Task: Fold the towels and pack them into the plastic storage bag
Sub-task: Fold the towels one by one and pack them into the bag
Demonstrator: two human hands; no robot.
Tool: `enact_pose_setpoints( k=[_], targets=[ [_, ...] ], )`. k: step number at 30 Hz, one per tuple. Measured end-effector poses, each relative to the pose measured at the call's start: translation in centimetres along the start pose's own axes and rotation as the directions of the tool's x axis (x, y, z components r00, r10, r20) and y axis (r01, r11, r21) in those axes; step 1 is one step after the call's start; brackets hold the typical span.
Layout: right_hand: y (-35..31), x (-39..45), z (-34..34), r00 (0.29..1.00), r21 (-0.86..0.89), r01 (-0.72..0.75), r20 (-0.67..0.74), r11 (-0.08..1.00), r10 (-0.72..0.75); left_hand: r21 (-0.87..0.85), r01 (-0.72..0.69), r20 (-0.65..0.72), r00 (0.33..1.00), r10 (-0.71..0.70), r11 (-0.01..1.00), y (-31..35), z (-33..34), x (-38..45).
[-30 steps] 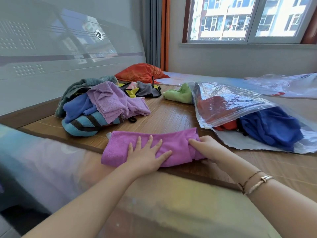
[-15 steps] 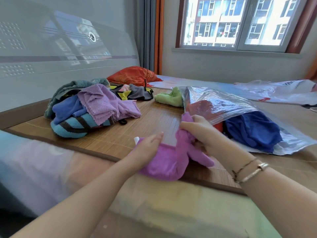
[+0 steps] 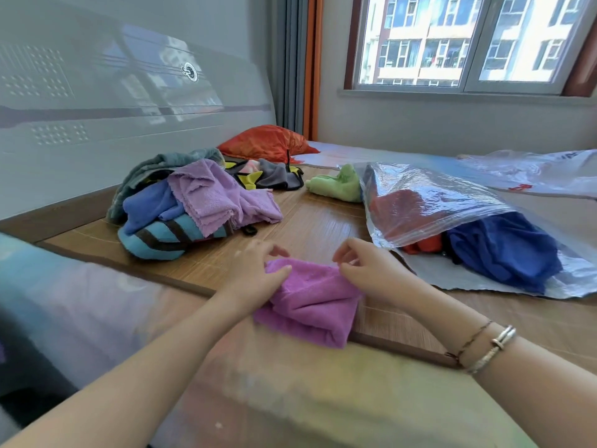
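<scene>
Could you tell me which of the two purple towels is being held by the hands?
The brighter purple towel at the mat's near edge; the paler lilac towel lies untouched on the pile.

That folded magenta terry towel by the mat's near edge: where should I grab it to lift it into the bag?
Probably pinch the folded magenta terry towel at its two far corners, where the left hand and right hand already sit, coming from above. Its loose layers hang toward you, so supporting both ends should keep the fold together.

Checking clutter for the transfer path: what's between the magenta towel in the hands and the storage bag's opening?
Head view: only bare bamboo mat lies between the magenta towel and the storage bag; right hand overlaps the near part.
</scene>
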State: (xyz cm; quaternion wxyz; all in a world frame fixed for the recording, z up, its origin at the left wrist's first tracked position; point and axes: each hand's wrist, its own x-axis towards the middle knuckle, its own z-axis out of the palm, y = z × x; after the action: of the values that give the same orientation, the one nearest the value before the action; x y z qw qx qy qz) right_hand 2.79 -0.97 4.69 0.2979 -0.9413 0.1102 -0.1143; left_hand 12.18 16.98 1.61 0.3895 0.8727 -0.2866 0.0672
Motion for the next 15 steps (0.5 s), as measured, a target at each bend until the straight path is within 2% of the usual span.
enact_pose_setpoints(
  k=[2, 3, 5, 8, 12, 15],
  targets=[
    [1.5, 0.4, -0.6, 0.998, -0.088, -0.053, 0.038, 0.995, 0.056, 0.064, -0.133, 0.041, 0.991, 0.131, 0.989, 1.1, 0.1, -0.5],
    [1.9, 0.6, -0.6, 0.991, -0.131, -0.095, 0.078, 0.987, 0.105, 0.095, -0.144, 0.092, 0.986, 0.136, 0.985, 1.5, 0.0, -0.8],
    [2.1, 0.9, -0.4, 0.973, -0.198, -0.158, 0.139, 0.967, 0.187, 0.170, -0.084, 0.232, 0.972, 0.043, 0.982, 1.9, 0.1, -1.3],
    [1.5, 1.4, -0.4, 0.976, -0.201, -0.130, 0.147, 0.971, 0.161, 0.229, -0.035, 0.333, 0.942, -0.045, 0.973, 2.1, 0.0, -1.7],
    [0.4, 2.3, -0.7, 0.989, -0.085, -0.063, 0.127, 0.994, 0.073, -0.018, 0.091, 0.377, 0.923, -0.077, 0.996, 1.9, -0.8, -1.7],
    [-0.7, 3.3, -0.3, 0.996, -0.006, 0.071, -0.054, 0.997, -0.071, -0.214, 0.236, 0.386, 0.912, -0.140, 0.948, 1.6, -1.4, -1.8]
  ],
)
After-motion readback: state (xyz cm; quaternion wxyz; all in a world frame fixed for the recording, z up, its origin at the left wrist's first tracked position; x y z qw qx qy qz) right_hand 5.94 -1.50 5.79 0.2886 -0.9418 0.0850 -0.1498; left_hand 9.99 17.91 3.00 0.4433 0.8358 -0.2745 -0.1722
